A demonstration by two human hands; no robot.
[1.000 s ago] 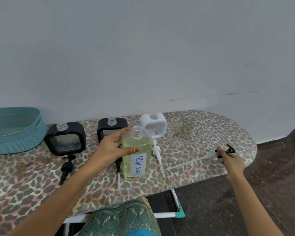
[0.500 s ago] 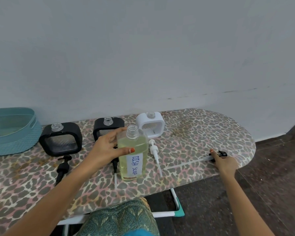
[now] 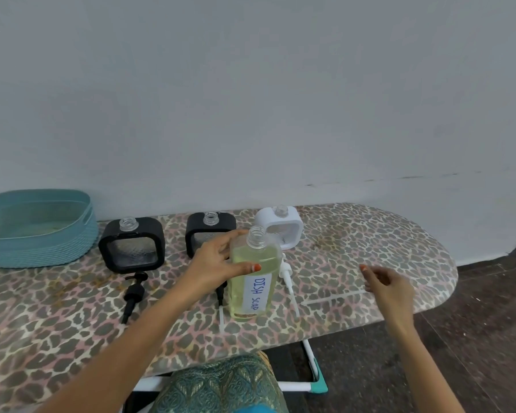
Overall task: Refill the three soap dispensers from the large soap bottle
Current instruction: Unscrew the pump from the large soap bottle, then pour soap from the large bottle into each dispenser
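The large clear soap bottle, uncapped, full of yellow liquid and labelled "DISH SOAP", stands upright on the leopard-print board. My left hand grips its upper body. Behind it stand three uncapped dispensers: a black one at the left, a black one in the middle, a white one at the right. My right hand hovers over the board with relaxed fingers, holding nothing. The bottle's long clear pump tube lies on the board beside that hand; its head is hidden.
A black pump lies in front of the left dispenser, a white pump right of the bottle, another black pump partly behind it. A teal basket sits far left. A grey wall backs the board; dark floor lies right.
My right hand laid the bottle's black pump down near the board's right end, let go and moved left and up. My left hand kept hold of the bottle.
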